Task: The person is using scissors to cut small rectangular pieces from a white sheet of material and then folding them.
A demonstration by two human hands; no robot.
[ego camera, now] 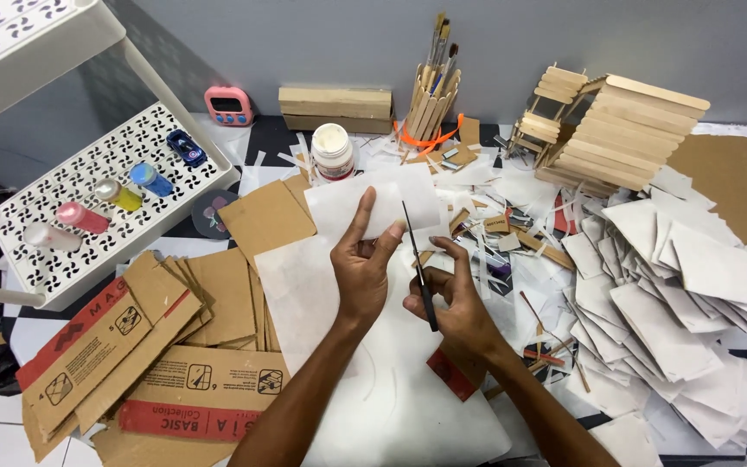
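Observation:
My left hand [363,264] pinches a white sheet of paper [373,201] between thumb and fingers, holding it up over the table. My right hand [451,298] grips black scissors [419,268], blades pointing up toward the paper's lower right edge. The blades look nearly closed and sit just right of the left fingertips. Under both hands lies a large white sheet [391,389].
Flattened cardboard pieces [157,346] lie at the left, a pile of cut white paper squares [685,294] at the right. A white shelf rack [105,195] holds small paint bottles. At the back stand a white jar [332,149], a brush holder [430,99], a craft-stick house [616,130] and a pink timer [228,105].

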